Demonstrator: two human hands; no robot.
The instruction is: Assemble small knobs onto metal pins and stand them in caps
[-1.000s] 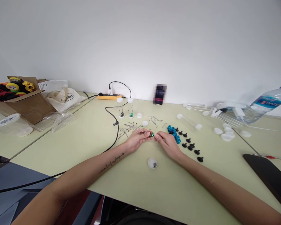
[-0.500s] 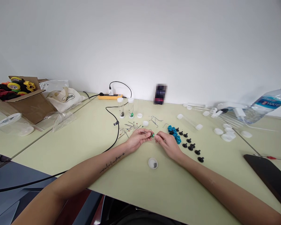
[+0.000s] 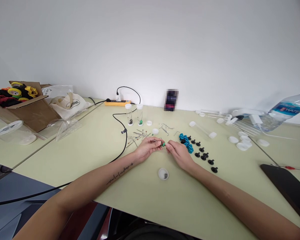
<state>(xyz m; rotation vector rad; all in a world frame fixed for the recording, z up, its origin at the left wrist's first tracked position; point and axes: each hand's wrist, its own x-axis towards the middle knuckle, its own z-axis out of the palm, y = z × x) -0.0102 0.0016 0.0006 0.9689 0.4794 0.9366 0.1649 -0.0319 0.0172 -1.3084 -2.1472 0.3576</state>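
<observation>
My left hand is closed on a small shiny green part, from which a thin metal rod runs back over the fingers. At the part's right side, my right hand has thumb and fingers pinched together; whatever is between them is too small to make out. Below both hands sits a shallow white cap with small metal bits inside. Blue knobbed parts and several black round-based pieces lie right of my right hand. Thin rods with coloured ends are scattered behind my left hand.
Two clear tubes with white caps stand at the back, near bent metal keys. An orange power strip trails a black cable. A cardboard box is left; a water bottle and dark tablet-like slab are right.
Hardly anything differs. My right hand's fingertips have shifted very slightly at the green part; my left hand keeps its hold.
</observation>
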